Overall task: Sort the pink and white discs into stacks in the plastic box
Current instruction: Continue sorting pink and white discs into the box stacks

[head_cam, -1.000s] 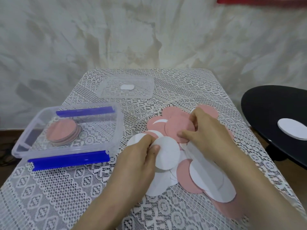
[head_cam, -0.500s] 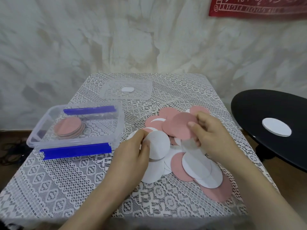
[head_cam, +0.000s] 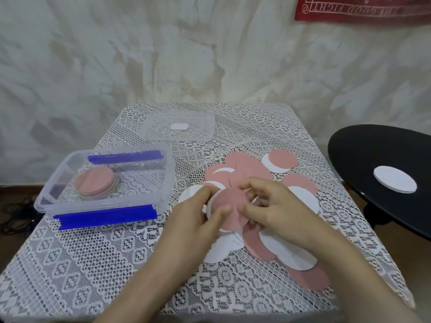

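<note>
A loose pile of pink and white discs [head_cam: 254, 173] lies on the lace-covered table, right of centre. Both hands meet over the pile on one pink disc [head_cam: 229, 203] with a white disc under it. My left hand [head_cam: 196, 220] pinches its left edge, thumb on top. My right hand [head_cam: 277, 206] pinches its right edge with curled fingers. The clear plastic box [head_cam: 168, 183] with blue clips stands at the left, holding a stack of pink discs [head_cam: 95, 184].
The box's clear lid [head_cam: 205, 125] lies at the back of the table with a small white piece on it. A black round table [head_cam: 354, 157] stands at the right, carrying one white disc [head_cam: 394, 182]. A red banner hangs on the wall, top right.
My right hand carried the pink disc from the back of the pile down onto the white disc held by my left hand. Both hands now hold the pair together.
</note>
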### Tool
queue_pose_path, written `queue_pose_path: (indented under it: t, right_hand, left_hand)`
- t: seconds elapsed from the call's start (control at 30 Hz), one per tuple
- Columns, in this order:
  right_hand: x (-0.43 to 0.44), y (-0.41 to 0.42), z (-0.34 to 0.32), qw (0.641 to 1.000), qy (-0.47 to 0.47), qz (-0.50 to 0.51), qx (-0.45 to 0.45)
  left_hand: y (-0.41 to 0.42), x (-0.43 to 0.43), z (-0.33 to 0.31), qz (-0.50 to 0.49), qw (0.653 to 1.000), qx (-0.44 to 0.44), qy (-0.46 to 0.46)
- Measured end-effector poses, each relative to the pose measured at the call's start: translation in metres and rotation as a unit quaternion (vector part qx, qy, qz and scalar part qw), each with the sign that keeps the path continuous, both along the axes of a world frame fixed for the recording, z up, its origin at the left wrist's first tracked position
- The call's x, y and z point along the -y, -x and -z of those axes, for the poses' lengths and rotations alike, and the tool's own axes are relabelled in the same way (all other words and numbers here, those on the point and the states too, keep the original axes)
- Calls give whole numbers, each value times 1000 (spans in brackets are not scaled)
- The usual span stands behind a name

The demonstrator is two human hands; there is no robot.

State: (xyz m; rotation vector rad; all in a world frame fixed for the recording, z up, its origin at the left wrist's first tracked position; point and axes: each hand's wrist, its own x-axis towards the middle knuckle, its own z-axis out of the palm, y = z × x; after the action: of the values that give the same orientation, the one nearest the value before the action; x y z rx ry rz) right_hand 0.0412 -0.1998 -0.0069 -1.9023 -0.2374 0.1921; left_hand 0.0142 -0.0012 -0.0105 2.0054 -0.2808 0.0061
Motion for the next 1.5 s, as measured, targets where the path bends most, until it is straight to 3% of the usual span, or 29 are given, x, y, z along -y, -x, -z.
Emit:
queue_pose_path:
  t: [0.13, 0.2, 0.27, 0.33, 0.47, 0.6, 0.83, 1.03, 1.13, 1.23, 1.37, 1.5]
  right_hand:
    - [-3, -15, -5, 1000, 22, 18, 1]
    - [1, -27, -5, 979, 176, 81, 60]
    - [4, -37, -7, 923, 354, 127, 84]
    - [3, -44, -8, 900, 411, 134, 52]
    - [2, -47, -7, 912, 382, 144, 42]
    - [6, -45, -1, 955, 238, 157, 80]
    - [12, -13, -8, 992, 22, 86, 90]
    - [-17, 30, 5, 999, 14, 17, 27]
    - [-35, 39, 7, 997, 48, -1, 59]
    - [-47, 44, 8, 992, 75, -10, 101]
    - [-59, 48, 1, 963, 193, -14, 187]
    - [-72, 48, 0, 957, 221, -29, 185]
  left_hand:
    - [-10, -4, 5, -27, 998, 30, -48]
    - [-13, -5, 6, -37, 997, 35, -63]
    - [-16, -6, 6, -39, 996, 30, -74]
    - [-19, -6, 8, -36, 996, 24, -78]
    - [-20, -8, 8, -32, 997, 18, -69]
    - [-18, -8, 7, -37, 996, 25, -76]
    - [-5, -14, 4, -45, 997, 27, -56]
    - [15, -21, -1, -16, 998, 53, -4]
    - [24, -28, 0, 7, 998, 58, -28]
    - [28, -44, 2, 6, 990, 91, -109]
    - [32, -65, 1, -25, 980, 121, -159]
    - [35, -79, 2, -41, 975, 135, -169]
